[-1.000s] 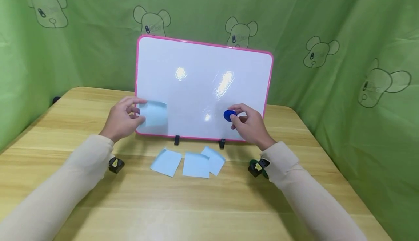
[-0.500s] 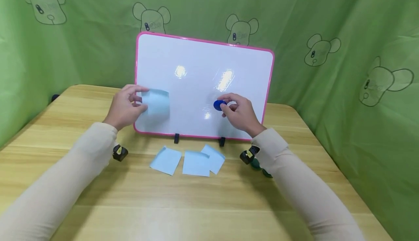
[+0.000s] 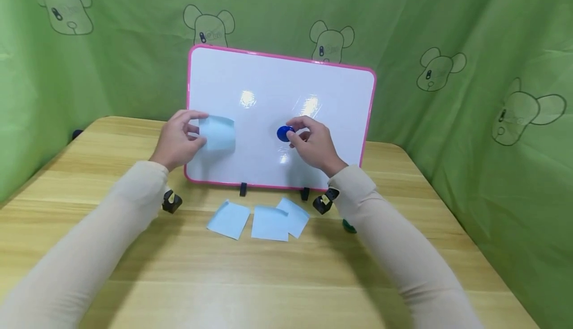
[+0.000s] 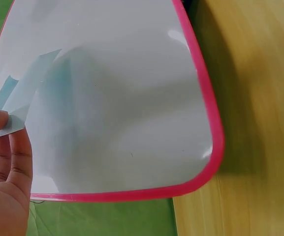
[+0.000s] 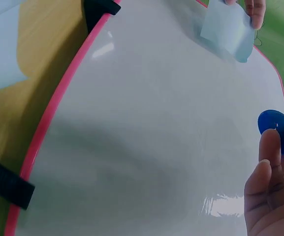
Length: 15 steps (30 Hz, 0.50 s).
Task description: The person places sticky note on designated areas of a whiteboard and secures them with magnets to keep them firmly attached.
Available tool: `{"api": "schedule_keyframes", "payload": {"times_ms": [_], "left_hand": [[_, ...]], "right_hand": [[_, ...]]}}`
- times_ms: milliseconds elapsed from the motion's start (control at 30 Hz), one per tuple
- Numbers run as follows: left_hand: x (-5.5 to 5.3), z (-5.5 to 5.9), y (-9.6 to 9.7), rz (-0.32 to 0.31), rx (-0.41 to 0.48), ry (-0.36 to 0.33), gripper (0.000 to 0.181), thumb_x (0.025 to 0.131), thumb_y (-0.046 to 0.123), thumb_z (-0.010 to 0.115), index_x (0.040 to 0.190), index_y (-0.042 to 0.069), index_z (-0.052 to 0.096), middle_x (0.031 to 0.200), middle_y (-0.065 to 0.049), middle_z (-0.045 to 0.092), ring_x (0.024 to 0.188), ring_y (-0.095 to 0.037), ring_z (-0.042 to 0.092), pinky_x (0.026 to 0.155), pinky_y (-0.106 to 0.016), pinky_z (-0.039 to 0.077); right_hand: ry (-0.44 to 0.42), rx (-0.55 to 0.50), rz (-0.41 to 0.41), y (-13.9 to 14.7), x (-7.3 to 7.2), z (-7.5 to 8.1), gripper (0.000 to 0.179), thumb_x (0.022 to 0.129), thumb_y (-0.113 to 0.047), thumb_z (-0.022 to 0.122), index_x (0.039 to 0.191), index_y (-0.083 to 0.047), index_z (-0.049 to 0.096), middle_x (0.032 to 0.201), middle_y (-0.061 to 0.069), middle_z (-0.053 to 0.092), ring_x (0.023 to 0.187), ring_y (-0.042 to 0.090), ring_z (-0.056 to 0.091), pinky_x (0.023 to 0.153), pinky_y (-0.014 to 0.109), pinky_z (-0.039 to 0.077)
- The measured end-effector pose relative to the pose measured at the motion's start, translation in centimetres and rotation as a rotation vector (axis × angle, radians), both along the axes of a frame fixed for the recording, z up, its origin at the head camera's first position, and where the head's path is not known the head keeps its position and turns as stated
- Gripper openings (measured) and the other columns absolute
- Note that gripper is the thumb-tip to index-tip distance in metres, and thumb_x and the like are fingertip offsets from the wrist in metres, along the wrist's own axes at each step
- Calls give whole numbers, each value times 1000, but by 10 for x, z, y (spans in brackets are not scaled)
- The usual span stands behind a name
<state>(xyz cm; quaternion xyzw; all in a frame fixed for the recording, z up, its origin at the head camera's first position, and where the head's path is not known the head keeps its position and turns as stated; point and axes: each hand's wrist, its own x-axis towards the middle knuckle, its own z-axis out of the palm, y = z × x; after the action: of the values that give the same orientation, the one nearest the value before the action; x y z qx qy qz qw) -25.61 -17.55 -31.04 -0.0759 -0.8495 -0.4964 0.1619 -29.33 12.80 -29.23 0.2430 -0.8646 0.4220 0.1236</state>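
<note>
A white board (image 3: 268,165) with a pink frame leans upright on the table. My left hand (image 3: 177,139) pinches a light blue sticky note (image 3: 219,134) by its left edge, in front of the board's left part. In the left wrist view the note (image 4: 28,88) curls away from the thumb and stands off the board, its reflection showing behind. My right hand (image 3: 315,145) holds a round blue magnet (image 3: 284,133) between thumb and fingers, before the board's middle. From the right wrist the magnet (image 5: 274,129) appears apart from the board surface.
Several blue sticky notes lie on the wooden table (image 3: 250,289), among them a left one (image 3: 229,220) and a middle one (image 3: 270,223). Two black stand feet (image 3: 243,189) hold the board's lower edge. A green round piece (image 3: 349,226) lies by the right sleeve. Green cloth (image 3: 277,1) hangs behind.
My left hand has lifted the sticky note up and slightly right across the board. My right hand has brought the magnet left and up, toward the note. The notes on the table stay put.
</note>
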Motion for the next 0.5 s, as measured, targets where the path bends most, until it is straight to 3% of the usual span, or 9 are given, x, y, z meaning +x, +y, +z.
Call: {"api": "schedule_keyframes", "payload": {"times_ms": [500], "left_hand": [[-7,5,8,-6,29,6,50,86,-4,60,134,7,54,134,-11,44,106,-30,56,85,-45,54]], "right_hand": [[-22,-44,6,-23,-12,0,20,95,-17,62,112,-5,64,105,9,64,80,20,66,72,33,56]]}}
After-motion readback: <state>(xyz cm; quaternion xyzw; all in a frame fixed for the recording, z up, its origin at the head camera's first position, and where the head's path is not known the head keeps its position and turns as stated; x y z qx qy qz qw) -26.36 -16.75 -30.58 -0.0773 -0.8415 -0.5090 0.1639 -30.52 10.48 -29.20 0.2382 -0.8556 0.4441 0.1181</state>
